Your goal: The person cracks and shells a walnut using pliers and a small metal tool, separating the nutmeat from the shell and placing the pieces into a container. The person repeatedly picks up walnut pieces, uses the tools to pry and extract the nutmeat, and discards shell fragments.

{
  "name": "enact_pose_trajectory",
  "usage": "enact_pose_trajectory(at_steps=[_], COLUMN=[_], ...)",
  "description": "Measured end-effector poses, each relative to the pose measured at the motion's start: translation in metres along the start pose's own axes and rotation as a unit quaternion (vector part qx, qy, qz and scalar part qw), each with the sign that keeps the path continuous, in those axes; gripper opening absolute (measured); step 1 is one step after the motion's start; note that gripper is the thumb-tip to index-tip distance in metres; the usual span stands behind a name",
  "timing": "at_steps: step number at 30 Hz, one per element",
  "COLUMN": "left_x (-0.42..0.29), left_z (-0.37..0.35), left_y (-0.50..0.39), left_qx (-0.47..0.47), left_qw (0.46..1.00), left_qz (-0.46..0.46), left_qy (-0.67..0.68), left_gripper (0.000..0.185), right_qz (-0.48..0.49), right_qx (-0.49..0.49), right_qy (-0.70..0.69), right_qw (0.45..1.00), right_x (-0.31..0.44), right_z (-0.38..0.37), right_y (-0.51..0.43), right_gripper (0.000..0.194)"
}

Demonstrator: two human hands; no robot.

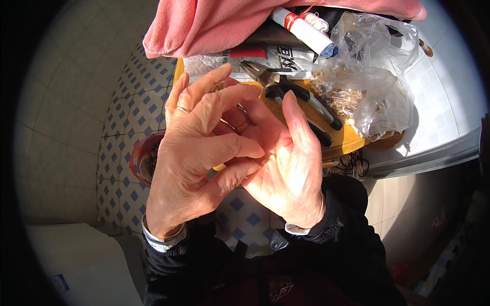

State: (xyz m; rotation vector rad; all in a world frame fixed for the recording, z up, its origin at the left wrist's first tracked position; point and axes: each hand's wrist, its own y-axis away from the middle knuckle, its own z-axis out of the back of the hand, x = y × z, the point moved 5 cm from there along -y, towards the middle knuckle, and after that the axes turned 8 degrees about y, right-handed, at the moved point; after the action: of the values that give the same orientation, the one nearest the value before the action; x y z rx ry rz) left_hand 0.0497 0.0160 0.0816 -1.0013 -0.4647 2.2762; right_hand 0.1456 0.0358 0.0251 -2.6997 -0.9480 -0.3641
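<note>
My left hand [199, 149], with a ring on one finger, reaches over my right palm. Its thumb and index fingertip nearly meet there; whether they pinch a tiny thing I cannot tell. My right hand [285, 164] lies palm up and cupped in bright sun, its thumb raised. A small pale bit [272, 157] rests in that palm beside the left fingertips. Behind my left hand the right fingers are mostly hidden, and a brown fragment [218, 87] shows among the fingers. Just beyond my hands, combination pliers [283, 86] with black and grey handles lie on a yellow wooden stool or table [346, 141].
A clear plastic bag [367, 91] of brown pieces sits at the right. Behind the pliers are a printed white sheet [214, 59], a white roll [302, 32] with red tape, and a pink cloth [214, 23]. A red-lined bin [147, 160] with dark bits stands at the left on the tiled floor [132, 111].
</note>
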Motion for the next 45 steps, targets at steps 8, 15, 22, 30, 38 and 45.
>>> enact_pose_trajectory(at_steps=[8,15,22,30,38,45], left_x=[-0.005,0.002,0.006,0.01,0.014,0.016], left_z=[-0.01,-0.008,-0.005,-0.007,-0.006,0.013], left_y=[-0.002,-0.001,0.0,0.003,0.006,0.01], left_qx=[0.011,-0.032,-0.059,-0.088,-0.155,-0.261], left_qw=[0.999,0.999,0.996,0.995,0.969,0.922], left_qz=[-0.007,-0.023,-0.031,0.012,0.089,0.074], left_qy=[-0.039,0.037,0.056,0.044,0.169,0.277], left_gripper=[0.016,0.016,0.015,0.013,0.011,0.008], right_qz=[-0.013,-0.01,-0.017,0.001,0.006,0.046], right_qx=[0.024,-0.004,-0.045,-0.04,-0.071,0.013], right_qy=[-0.037,-0.025,0.016,0.035,0.042,0.002], right_qw=[0.999,1.0,0.999,0.999,0.997,0.999], right_x=[-0.003,-0.003,-0.003,-0.004,-0.011,0.0], right_z=[0.006,0.005,0.004,0.002,0.005,-0.01], right_y=[0.0,0.0,0.002,0.003,0.002,0.002], right_gripper=[0.064,0.063,0.062,0.053,0.045,0.055])
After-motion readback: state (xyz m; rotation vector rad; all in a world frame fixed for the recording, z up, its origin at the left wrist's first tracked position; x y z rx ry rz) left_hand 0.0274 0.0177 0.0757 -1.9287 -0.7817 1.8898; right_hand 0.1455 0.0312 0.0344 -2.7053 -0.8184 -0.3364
